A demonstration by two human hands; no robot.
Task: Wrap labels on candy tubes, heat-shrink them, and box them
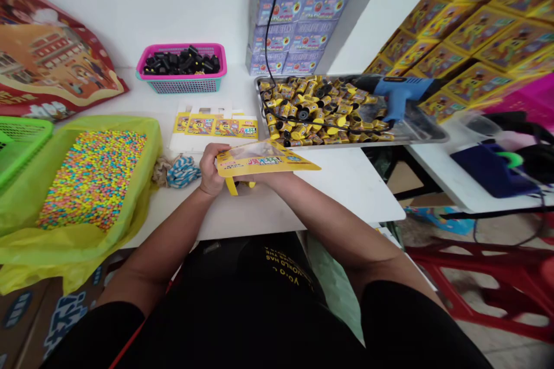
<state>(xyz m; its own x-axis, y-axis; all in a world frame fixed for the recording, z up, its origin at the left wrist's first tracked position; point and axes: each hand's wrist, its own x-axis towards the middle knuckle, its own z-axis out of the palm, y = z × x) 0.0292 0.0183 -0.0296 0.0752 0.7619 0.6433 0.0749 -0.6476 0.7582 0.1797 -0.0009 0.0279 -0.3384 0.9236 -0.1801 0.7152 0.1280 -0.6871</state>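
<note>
Over the front of the white table, my left hand (211, 168) is closed on the left edge of a yellow printed carton (270, 166), with its thumb and fingers at the side. The carton is tilted, its printed panel facing me and a transparent-looking part behind. My right hand (273, 179) reaches beneath the carton from the right; its fingers are hidden behind the panel. A narrow yellow flap (231, 186) hangs below near my left hand, and small yellow pieces show beside it. Flat printed cartons (216, 127) lie just beyond.
A metal tray (415, 135) holds many small yellow containers, with a blue heat gun (396, 95) across it. Left are a lined basket (149, 144) of colourful candies and a blue-white cloth bundle (184, 172). A pink-rimmed basket (182, 49) and stacked purple boxes (298, 23) stand behind.
</note>
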